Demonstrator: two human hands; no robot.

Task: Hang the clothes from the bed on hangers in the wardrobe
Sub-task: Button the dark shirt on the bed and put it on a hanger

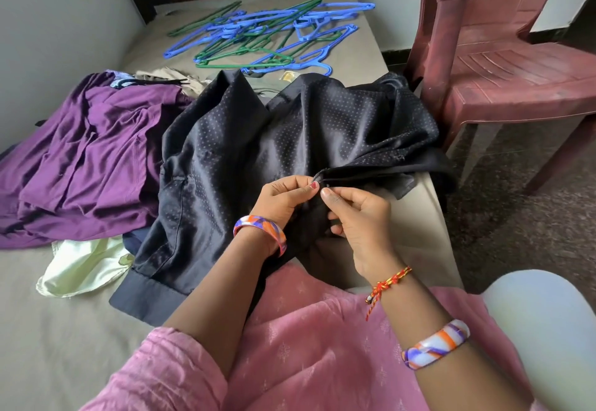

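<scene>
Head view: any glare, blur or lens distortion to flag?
Head view: soft daylight, no hard shadows; sheen on the black dotted garment washes out some dots; wide-angle bending shows at the chair and bed edge; both hands, left hand and right hand, look sharp; a pale blurred shape sits bottom right.

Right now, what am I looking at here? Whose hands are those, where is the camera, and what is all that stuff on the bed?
There is no machine: a person wears one camera on the head, looking down at their own hands. The left hand and the right hand both pinch an edge of a dark dotted garment spread on the bed. Beside it lie a purple garment and a pale yellow-green cloth. Further back is a heap of blue and green hangers, not yet used. A reddish plastic chair stands next to the bed. No wardrobe shows in this view.
</scene>
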